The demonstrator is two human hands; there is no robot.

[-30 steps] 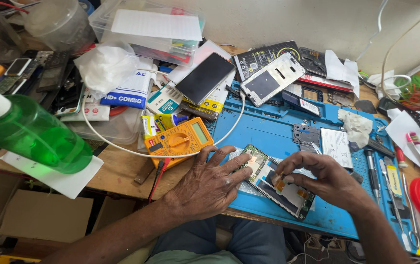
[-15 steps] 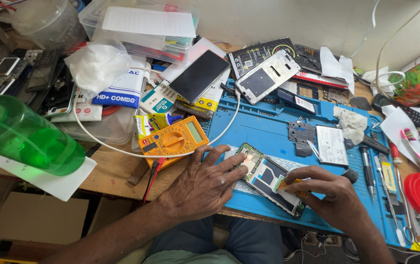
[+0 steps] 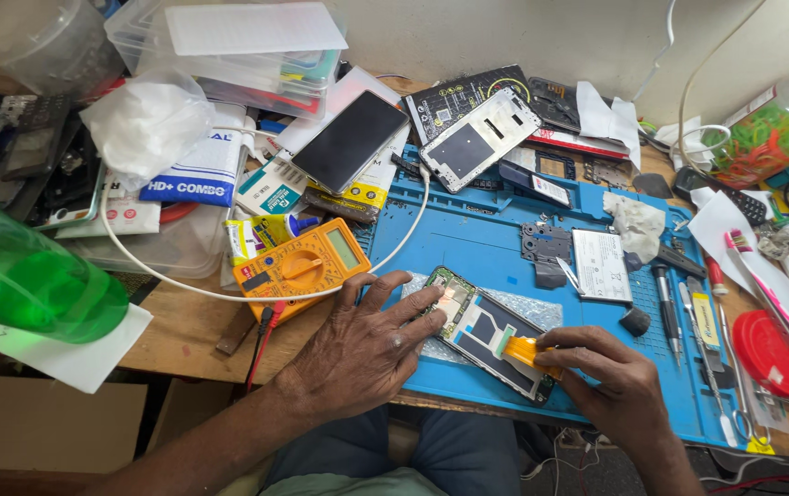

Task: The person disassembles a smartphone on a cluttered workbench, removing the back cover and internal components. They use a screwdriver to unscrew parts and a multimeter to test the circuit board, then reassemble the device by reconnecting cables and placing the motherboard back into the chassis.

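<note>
Your left hand [image 3: 362,344] lies flat with spread fingers, pressing the upper end of the opened phone [image 3: 489,332] onto the blue work mat [image 3: 468,239], just beside the orange multimeter [image 3: 301,266]. Your right hand [image 3: 616,390] pinches the orange flex strip [image 3: 530,353] at the phone's lower end, between thumb and fingertips.

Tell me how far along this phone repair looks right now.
Done: the opened phone lies on the blue mat with its insides bare, and a white back cover and a battery lie apart. In hand: the left hand pins the phone's top end while the right hand works an orange flex strip. Left: the phone is not yet closed up.
</note>
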